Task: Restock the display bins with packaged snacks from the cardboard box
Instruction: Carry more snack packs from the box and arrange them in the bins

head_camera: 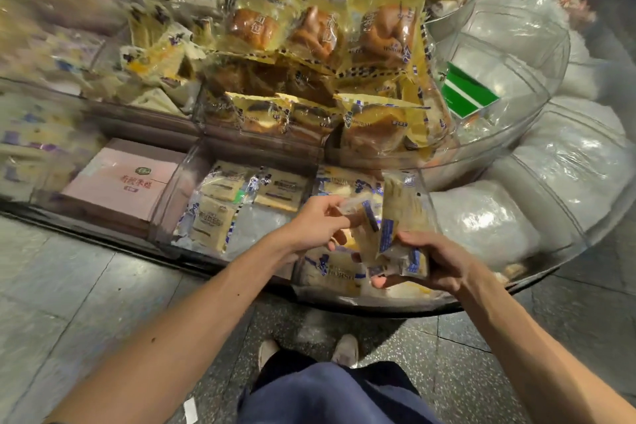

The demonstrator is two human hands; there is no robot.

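Head view: the left hand [318, 222] pinches the crinkly end of one clear-wrapped snack packet [359, 208]. The right hand [437, 262] grips a bundle of packets [402, 213] upright. Both are just above the lower clear-plastic bin [164, 206], which holds flat, pale square packets [211, 220]. The tier behind is heaped with glossy yellow bread packs [382, 33]. A flat pink box [120, 182] fills the left compartment.

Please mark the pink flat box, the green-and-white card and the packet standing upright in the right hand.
Pink flat cardboard box [120, 182]: head view, middle of its lid.
Green-and-white card [469, 91]: head view, middle of its face.
Clear-wrapped pale snack packet [404, 206]: head view, upper half, above the right hand [437, 265].
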